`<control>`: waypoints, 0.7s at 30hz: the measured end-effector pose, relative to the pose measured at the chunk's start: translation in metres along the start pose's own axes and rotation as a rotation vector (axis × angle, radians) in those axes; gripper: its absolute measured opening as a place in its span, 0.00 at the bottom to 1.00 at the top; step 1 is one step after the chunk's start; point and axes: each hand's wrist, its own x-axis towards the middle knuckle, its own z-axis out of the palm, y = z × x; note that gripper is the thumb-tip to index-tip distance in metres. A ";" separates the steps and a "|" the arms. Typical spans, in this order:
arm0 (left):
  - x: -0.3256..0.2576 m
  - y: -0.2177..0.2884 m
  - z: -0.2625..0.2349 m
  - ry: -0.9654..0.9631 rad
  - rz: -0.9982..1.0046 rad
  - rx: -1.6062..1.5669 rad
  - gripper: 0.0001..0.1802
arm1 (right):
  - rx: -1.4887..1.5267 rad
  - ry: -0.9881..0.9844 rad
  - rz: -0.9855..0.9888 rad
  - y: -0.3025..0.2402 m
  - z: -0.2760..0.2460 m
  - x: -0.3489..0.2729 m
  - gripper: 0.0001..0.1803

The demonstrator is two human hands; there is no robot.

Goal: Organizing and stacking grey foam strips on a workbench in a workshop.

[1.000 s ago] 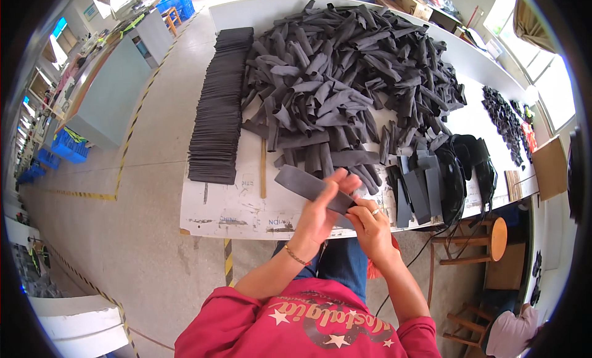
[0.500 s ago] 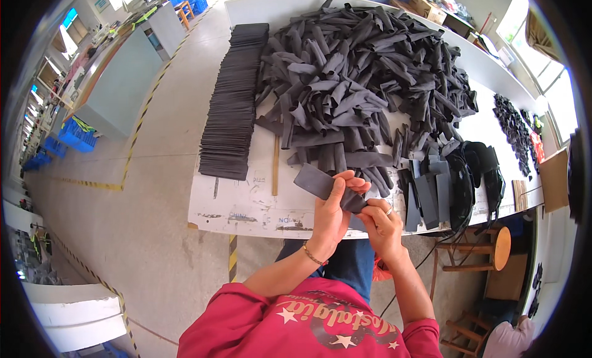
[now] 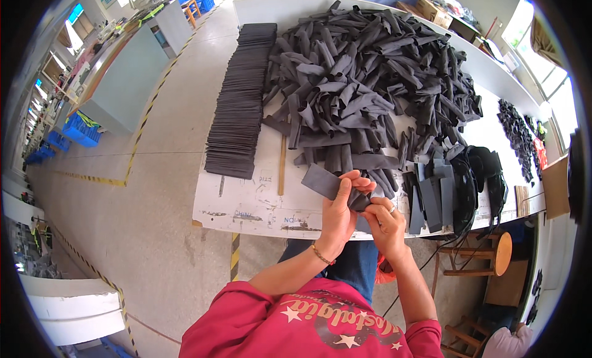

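Over the table's near edge, both hands hold one dark grey fabric strip point(image 3: 322, 181). My left hand point(image 3: 340, 211) grips it round the middle, thumb on top, and its flat end sticks out to the left. My right hand point(image 3: 385, 223) pinches the other end, which is bunched between the hands; the fingertips partly hide it. Beyond them spreads a large heap of curled dark fabric pieces point(image 3: 351, 102). Left of the heap stands a long, neat row of flat dark pieces point(image 3: 237, 105).
Several flat dark strips point(image 3: 430, 201) lie right of my hands, beside black machine-like heads point(image 3: 465, 188) with cables. A wooden stick point(image 3: 282, 167) rests on the white table point(image 3: 216, 204). A round wooden stool point(image 3: 502, 253) stands at the right. Another person point(image 3: 509, 341) is at lower right.
The strip's right part is more crumpled between my fingers. My hands stay close together, and the whole view has shifted slightly.
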 end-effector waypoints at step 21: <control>0.018 0.023 0.003 -0.070 0.103 0.116 0.21 | 0.715 0.322 0.565 -0.016 0.029 0.002 0.07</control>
